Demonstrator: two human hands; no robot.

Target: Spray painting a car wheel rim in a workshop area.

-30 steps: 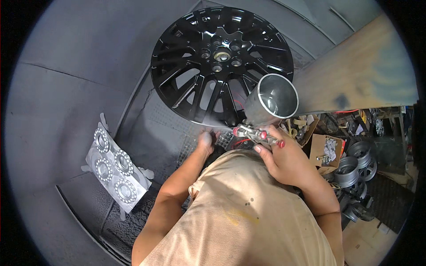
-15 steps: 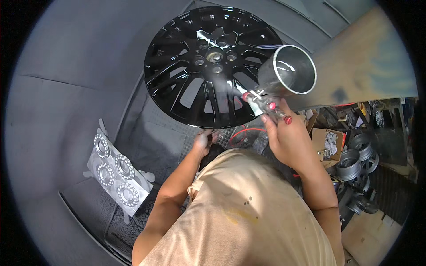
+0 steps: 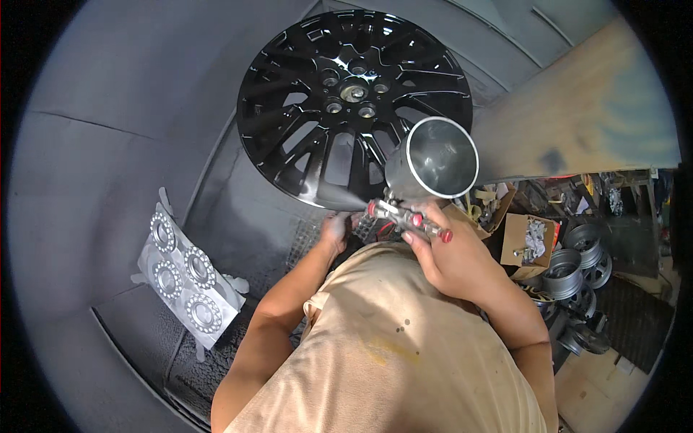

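Note:
My right hand [image 3: 451, 252] is closed around a spray gun [image 3: 408, 216] with red knobs, a finger at its trigger. The gun's open metal paint cup [image 3: 442, 157] sits above my hand. Pale mist leaves the nozzle toward the near left rim of a glossy black alloy wheel [image 3: 343, 162], which is held face up in front of me. The nozzle stays apart from the wheel. Below the wheel's near edge is my left hand [image 3: 336, 231], fingers curled, partly hidden; I cannot make out what they hold.
A masked sheet with several silvery rings [image 3: 184, 274] stands at the left. On the right are a cardboard box [image 3: 530, 242], stacked bare wheels [image 3: 563, 270] and a large tan panel [image 3: 577, 108]. Dark grey booth walls [image 3: 130, 94] surround the left and far sides.
My right hand has brought the spray gun left and nearer to me, from over the wheel's right side to its near edge. The wheel has turned a little. My left hand has shifted slightly.

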